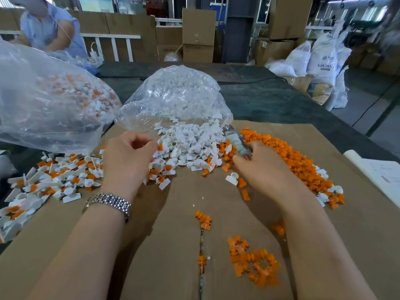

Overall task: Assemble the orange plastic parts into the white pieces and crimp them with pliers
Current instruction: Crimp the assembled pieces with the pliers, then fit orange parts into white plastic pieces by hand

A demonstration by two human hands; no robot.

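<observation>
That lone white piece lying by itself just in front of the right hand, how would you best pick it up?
Pinch the white piece across its flat tab from above, thumb and finger on the two long edges. It lies apart from the white pile on bare cardboard, so a straight-down approach looks clear. Its round cup end seems to face the right hand; leave that free for an orange part.

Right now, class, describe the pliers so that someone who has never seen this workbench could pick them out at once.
Find the clear bag of white pieces at the middle of the cardboard sheet. Just right of its spilled white heap, the right hand grips the pliers, which point up towards the bag. Amid small white and orange plastic parts, they alone are long, with metal tips and pale wrapped handles.
</observation>
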